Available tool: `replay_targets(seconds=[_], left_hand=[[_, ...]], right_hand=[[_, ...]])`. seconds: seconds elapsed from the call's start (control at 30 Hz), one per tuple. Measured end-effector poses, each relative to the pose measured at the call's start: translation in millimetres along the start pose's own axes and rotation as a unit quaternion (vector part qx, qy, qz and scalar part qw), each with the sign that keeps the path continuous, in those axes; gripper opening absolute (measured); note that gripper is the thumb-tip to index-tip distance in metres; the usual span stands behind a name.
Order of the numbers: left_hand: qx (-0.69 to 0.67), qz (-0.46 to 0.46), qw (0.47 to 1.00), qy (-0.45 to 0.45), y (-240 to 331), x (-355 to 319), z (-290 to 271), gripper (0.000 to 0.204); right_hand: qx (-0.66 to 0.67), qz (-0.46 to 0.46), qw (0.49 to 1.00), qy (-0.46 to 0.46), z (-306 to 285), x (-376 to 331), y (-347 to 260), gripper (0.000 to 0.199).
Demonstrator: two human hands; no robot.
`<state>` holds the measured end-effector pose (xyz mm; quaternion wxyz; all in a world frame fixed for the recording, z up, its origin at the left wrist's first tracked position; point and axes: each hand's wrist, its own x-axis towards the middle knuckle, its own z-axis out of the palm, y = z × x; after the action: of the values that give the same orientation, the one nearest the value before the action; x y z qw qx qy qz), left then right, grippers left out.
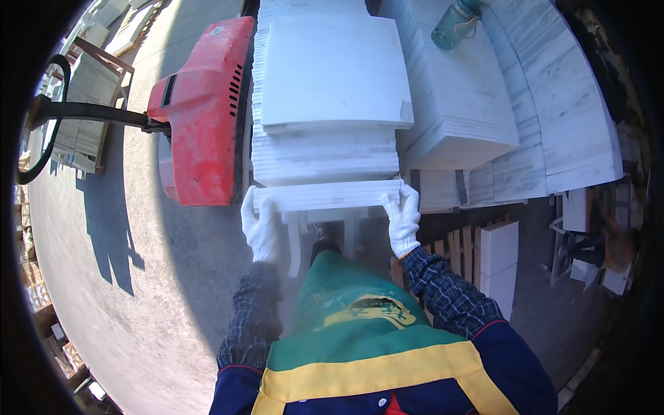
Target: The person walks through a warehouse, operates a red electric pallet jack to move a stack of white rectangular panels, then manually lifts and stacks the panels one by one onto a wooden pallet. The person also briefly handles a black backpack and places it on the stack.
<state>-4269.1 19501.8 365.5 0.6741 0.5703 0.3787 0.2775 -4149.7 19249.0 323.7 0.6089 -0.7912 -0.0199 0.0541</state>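
White-gloved, my left hand grips the left end of a small stack of white marble tiles. At the opposite end, the gloved fingers of my right hand close round the same stack. Several thin tiles lie flush together, their long edges toward me. Just beyond them stands a long row of upright tiles. On that row lies a square white slab with a chipped or marked near right corner. Whether the held tiles touch the row is unclear.
A red pallet truck or similar machine with a black handle stands left. More tile stacks rise at right, carrying a green bottle. Wooden pallets and white blocks lie lower right. Another person is at far right.
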Motion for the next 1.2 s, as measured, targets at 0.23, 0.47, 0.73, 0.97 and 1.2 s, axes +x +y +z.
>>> replay_targets(seconds=[0.23, 0.47, 0.73, 0.97, 1.2], left_hand=[[0.127, 0.054, 0.982, -0.133, -29.0, 14.5, -43.2, 0.091], [0.115, 0.089, 0.955, -0.260, -67.4, 42.9, -67.5, 0.112], [0.151, 0.132, 0.939, -0.280, -81.2, 62.7, -78.4, 0.109], [0.162, 0.186, 0.918, -0.310, -70.6, 54.4, -77.6, 0.105], [0.139, 0.069, 0.959, -0.236, -64.4, 28.3, -69.5, 0.100]], right_hand=[[-0.132, -0.119, 0.973, -0.147, -32.7, 15.9, -0.1, 0.097], [-0.149, -0.110, 0.951, -0.247, -36.2, 33.3, 37.2, 0.082], [-0.112, 0.015, 0.963, -0.247, -31.1, 12.7, 14.3, 0.056], [-0.202, -0.028, 0.949, -0.240, -36.7, -1.3, -1.1, 0.061], [-0.059, 0.031, 0.951, -0.304, -39.5, 53.4, 40.5, 0.054]])
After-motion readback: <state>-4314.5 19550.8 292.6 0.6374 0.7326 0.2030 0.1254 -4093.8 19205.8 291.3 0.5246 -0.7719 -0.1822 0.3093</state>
